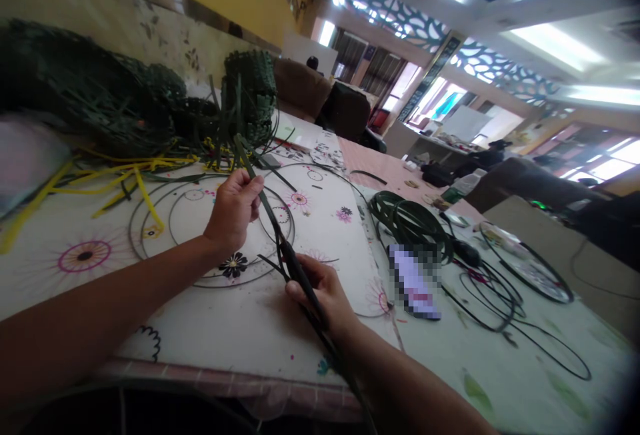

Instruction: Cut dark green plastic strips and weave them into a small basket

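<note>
My left hand (235,208) pinches a long dark green flat strip (266,205) between thumb and fingers, above the flower-patterned tabletop. The strip slants down to my right hand (320,292), whose fingers are closed round a darker, thicker stretch of strips (301,277). Just above the right hand the strips cross, and a short loose end sticks out to the left. From the right hand the dark length runs on toward the table's front edge, partly hidden by the forearm. Whether a tool lies among these strips I cannot tell. Thin wire-like hoops (173,225) lie under the left hand.
Dark green woven baskets (250,95) stand at the back left, with yellow strips (145,195) in front. A coil of dark strip (405,218) lies to the right, near a pixelated purple item (413,282) and a loose cable (550,335).
</note>
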`<action>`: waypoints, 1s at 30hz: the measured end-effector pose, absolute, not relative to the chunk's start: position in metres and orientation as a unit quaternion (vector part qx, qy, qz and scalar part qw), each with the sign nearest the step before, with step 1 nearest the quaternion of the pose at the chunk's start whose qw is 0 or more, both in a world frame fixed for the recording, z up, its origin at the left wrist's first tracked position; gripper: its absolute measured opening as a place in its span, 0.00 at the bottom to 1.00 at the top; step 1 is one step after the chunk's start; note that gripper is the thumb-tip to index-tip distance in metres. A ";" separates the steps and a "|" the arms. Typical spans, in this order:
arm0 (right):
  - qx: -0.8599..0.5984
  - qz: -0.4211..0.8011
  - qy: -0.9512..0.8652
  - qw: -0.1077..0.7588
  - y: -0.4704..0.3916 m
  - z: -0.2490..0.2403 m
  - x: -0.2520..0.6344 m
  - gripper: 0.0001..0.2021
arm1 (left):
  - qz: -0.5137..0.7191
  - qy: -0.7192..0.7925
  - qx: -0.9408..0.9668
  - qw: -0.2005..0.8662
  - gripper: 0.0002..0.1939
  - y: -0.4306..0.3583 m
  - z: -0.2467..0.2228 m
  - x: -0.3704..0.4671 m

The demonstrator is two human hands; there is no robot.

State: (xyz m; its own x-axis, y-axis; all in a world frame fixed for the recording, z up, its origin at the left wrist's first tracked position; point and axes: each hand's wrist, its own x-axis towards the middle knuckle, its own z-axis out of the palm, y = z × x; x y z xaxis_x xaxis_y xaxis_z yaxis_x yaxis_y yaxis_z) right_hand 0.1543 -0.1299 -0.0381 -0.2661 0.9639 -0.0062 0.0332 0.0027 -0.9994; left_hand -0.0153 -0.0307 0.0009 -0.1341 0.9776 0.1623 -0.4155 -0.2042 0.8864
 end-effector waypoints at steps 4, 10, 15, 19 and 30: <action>-0.440 0.547 -0.585 0.405 -0.133 -0.038 0.154 0.25 | 0.662 0.350 0.392 0.534 0.16 -0.028 0.001 -0.018; -0.431 0.568 -0.575 0.401 -0.135 -0.042 0.153 0.24 | 0.671 0.364 0.365 0.534 0.15 -0.017 0.004 -0.026; -0.435 0.563 -0.561 0.423 -0.133 -0.047 0.153 0.28 | 0.673 0.360 0.372 0.529 0.15 -0.022 0.005 -0.022; -0.421 0.571 -0.554 0.435 -0.133 -0.048 0.152 0.29 | 0.670 0.351 0.380 0.532 0.14 -0.028 0.004 -0.017; -0.404 0.561 -0.588 0.420 -0.135 -0.039 0.151 0.21 | 0.672 0.356 0.370 0.534 0.15 -0.018 0.002 -0.024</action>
State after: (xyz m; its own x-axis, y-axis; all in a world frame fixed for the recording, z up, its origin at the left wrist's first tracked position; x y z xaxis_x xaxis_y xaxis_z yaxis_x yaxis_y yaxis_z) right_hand 0.1509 -0.1348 -0.0391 -0.3210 0.9462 0.0412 0.0038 0.0448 -0.9990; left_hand -0.0239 -0.0181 0.0017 -0.1564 0.9807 0.1171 -0.4536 -0.1767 0.8735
